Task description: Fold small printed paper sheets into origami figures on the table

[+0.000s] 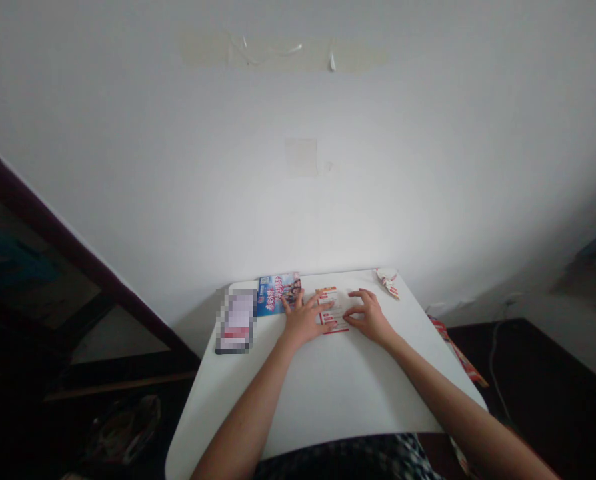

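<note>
White table against a wall; 1 printed sheet lies far centre. Left hand spread over it; right hand curled at its right edge, pinch indeterminable. Judged light, creasable; best held by edges.

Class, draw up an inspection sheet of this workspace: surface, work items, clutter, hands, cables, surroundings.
Surface: white table with rounded corners, against the wall.
Work items: small printed paper with red markings, lying on the table.
Clutter: blue leaflet and pixelated phone-like device at left; crumpled wrapper near the far right corner.
Hands: left hand spread over the paper; right hand at its right edge, grip unclear.
Cables: pale cable right of the table, off the tabletop.
Surroundings: tape marks on the wall.
</note>
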The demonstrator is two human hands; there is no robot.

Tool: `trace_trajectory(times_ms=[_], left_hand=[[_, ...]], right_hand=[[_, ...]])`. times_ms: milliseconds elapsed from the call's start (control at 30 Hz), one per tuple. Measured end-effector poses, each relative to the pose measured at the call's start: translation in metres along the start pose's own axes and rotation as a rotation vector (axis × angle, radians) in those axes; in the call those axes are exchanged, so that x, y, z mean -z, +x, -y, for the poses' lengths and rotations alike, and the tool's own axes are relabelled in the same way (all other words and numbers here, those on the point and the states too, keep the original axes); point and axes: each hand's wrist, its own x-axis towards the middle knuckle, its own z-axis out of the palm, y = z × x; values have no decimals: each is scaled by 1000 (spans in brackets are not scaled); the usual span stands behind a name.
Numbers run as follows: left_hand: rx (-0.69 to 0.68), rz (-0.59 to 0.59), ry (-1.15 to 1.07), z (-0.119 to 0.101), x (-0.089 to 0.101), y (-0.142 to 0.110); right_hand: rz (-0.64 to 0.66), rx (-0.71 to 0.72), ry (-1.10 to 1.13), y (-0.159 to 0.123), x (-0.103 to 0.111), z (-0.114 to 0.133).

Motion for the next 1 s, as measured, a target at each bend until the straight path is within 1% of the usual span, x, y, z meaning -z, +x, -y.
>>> trace_trajectory(times_ms=[233, 533, 833, 1000], left_hand=[[5, 0, 3, 0, -1, 0], [-2, -8, 17, 0, -1, 0], [-1, -8, 1, 1, -3, 1], [-11, -28, -17, 4, -7, 2]], right_hand=[[-44, -66, -28, 28, -7, -3], [-87, -128, -61, 61, -11, -1], [-153, -192, -99, 77, -21, 0], [-132, -224, -113, 81, -21, 3]])
